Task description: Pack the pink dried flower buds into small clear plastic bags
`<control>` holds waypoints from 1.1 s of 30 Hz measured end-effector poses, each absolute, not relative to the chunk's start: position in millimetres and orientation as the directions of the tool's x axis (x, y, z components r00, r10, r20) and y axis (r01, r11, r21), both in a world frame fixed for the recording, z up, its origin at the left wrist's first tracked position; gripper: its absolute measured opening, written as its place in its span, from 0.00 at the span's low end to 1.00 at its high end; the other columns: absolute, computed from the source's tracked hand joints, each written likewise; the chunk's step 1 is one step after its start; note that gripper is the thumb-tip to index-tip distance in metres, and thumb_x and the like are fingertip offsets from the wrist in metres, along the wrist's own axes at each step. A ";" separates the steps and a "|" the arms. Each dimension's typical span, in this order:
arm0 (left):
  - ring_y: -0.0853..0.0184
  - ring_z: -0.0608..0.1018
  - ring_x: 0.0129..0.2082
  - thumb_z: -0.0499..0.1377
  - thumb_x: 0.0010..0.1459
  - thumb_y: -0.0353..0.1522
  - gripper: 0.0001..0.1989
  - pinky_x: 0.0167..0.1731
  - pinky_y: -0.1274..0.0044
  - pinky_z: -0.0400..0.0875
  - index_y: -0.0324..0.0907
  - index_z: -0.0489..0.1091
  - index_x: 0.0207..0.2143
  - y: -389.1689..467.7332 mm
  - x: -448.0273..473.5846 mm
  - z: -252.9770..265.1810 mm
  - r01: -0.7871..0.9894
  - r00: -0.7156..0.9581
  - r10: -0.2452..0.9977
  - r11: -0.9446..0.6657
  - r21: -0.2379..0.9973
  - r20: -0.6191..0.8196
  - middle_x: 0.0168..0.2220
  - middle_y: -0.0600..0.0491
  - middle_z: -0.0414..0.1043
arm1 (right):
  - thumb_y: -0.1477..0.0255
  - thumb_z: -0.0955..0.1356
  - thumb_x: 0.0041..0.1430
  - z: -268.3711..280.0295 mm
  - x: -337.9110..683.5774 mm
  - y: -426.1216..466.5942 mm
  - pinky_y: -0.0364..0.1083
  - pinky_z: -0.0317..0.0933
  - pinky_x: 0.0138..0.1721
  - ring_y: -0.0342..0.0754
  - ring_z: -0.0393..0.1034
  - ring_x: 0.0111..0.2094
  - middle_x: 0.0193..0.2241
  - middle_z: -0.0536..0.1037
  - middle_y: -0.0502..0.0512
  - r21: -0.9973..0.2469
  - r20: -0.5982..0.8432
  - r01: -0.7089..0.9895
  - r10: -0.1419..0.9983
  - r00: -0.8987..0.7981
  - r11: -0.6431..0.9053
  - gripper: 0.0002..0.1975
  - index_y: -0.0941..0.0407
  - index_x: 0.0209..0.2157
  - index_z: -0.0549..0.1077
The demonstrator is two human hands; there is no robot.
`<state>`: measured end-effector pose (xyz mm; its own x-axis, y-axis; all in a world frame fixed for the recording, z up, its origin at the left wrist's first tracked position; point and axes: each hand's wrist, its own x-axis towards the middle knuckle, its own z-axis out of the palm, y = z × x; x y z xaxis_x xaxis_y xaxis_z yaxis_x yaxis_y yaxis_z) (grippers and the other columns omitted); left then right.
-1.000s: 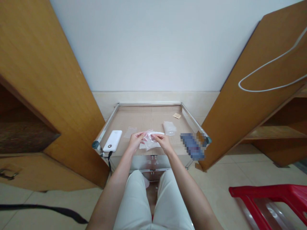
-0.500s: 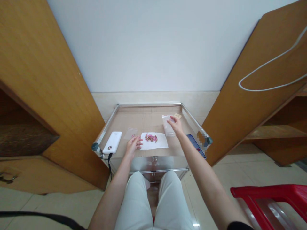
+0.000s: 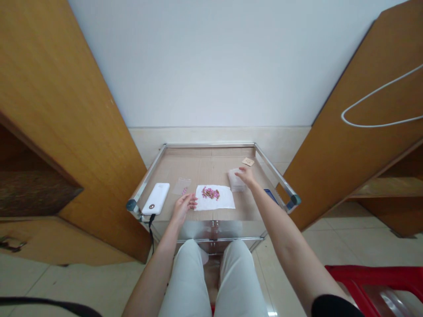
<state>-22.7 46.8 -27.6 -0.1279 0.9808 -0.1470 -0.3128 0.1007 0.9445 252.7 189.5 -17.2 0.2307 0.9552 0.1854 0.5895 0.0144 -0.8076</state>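
This looks like a room in a home: a plain pale-painted wall [image 3: 198,66] with a cream tiled skirting [image 3: 211,134], a glossy beige tiled floor [image 3: 343,240], a honey-brown wooden cabinet [image 3: 42,66] with a dark metal pull handle [image 3: 12,245], brown open wooden shelving [image 3: 383,187], a red plastic stool [image 3: 380,275], and a small, low metal-framed table with a wood-look top [image 3: 194,160].

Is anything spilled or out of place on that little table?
Nothing looks spilled or damaged. The pink and brown bits lie loose, but clustered on the white sheet. Only the tan card sits at an angle near the far right corner, hardly odd. The right forearm hides part of the table.
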 end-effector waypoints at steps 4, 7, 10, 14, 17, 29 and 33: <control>0.75 0.71 0.19 0.59 0.43 0.36 0.14 0.20 0.81 0.64 0.35 0.66 0.31 46.8 -22.4 -27.4 -0.330 -0.125 0.982 0.091 0.940 -0.139 0.24 0.52 0.71 | 0.66 0.68 0.39 -13.2 250.7 179.0 0.54 0.55 0.44 0.54 0.66 0.41 0.36 0.74 0.59 -0.724 0.126 0.683 0.955 0.269 -0.096 0.17 0.56 0.35 0.73; 0.75 0.70 0.19 0.60 0.42 0.36 0.14 0.20 0.82 0.64 0.35 0.66 0.30 46.9 -22.2 -27.5 -0.343 -0.121 0.983 0.088 0.935 -0.136 0.23 0.52 0.71 | 0.65 0.68 0.40 -7.2 247.9 171.7 0.57 0.52 0.45 0.57 0.65 0.42 0.36 0.74 0.60 -0.694 0.121 0.709 0.950 0.287 -0.126 0.16 0.55 0.35 0.74; 0.75 0.71 0.19 0.60 0.42 0.36 0.14 0.20 0.82 0.64 0.35 0.66 0.30 46.5 -22.2 -27.1 -0.349 -0.122 0.984 0.081 0.934 -0.131 0.23 0.52 0.71 | 0.65 0.66 0.43 -1.3 247.2 167.0 0.58 0.52 0.45 0.58 0.64 0.43 0.38 0.74 0.60 -0.689 0.125 0.715 0.953 0.277 -0.117 0.16 0.55 0.36 0.73; 0.75 0.70 0.19 0.59 0.41 0.37 0.15 0.21 0.81 0.64 0.35 0.66 0.30 44.6 -21.2 -26.3 -0.331 -0.147 0.982 0.062 0.942 -0.117 0.23 0.52 0.70 | 0.66 0.64 0.46 6.7 248.9 164.2 0.54 0.54 0.45 0.56 0.64 0.45 0.40 0.73 0.60 -0.688 0.199 0.725 0.949 0.245 -0.043 0.15 0.56 0.36 0.73; 0.75 0.70 0.19 0.59 0.41 0.38 0.16 0.21 0.80 0.65 0.35 0.66 0.30 43.2 -19.3 -28.1 -0.300 -0.173 0.980 0.044 0.953 -0.100 0.23 0.52 0.70 | 0.70 0.63 0.47 13.3 247.1 161.6 0.51 0.54 0.46 0.53 0.64 0.44 0.38 0.73 0.60 -0.708 0.373 0.695 0.902 0.216 0.126 0.12 0.58 0.32 0.73; 0.62 0.70 0.42 0.51 0.47 0.26 0.12 0.44 0.71 0.62 0.37 0.66 0.36 82.9 -36.7 -35.6 0.694 -0.320 0.879 -0.036 0.719 0.354 0.39 0.44 0.68 | 0.62 0.62 0.49 3.9 184.0 85.2 0.39 0.52 0.20 0.38 0.55 0.17 0.16 0.63 0.45 -0.932 0.354 0.047 0.878 0.323 0.359 0.12 0.58 0.25 0.66; 0.61 0.68 0.45 0.52 0.48 0.28 0.17 0.45 0.72 0.60 0.36 0.62 0.43 95.0 -43.2 -33.4 0.859 -0.176 0.946 0.011 0.513 0.274 0.44 0.43 0.66 | 0.61 0.63 0.46 -24.0 170.7 75.5 0.39 0.46 0.15 0.37 0.50 0.13 0.13 0.60 0.43 -0.973 0.155 -0.123 0.948 0.278 0.195 0.13 0.58 0.24 0.65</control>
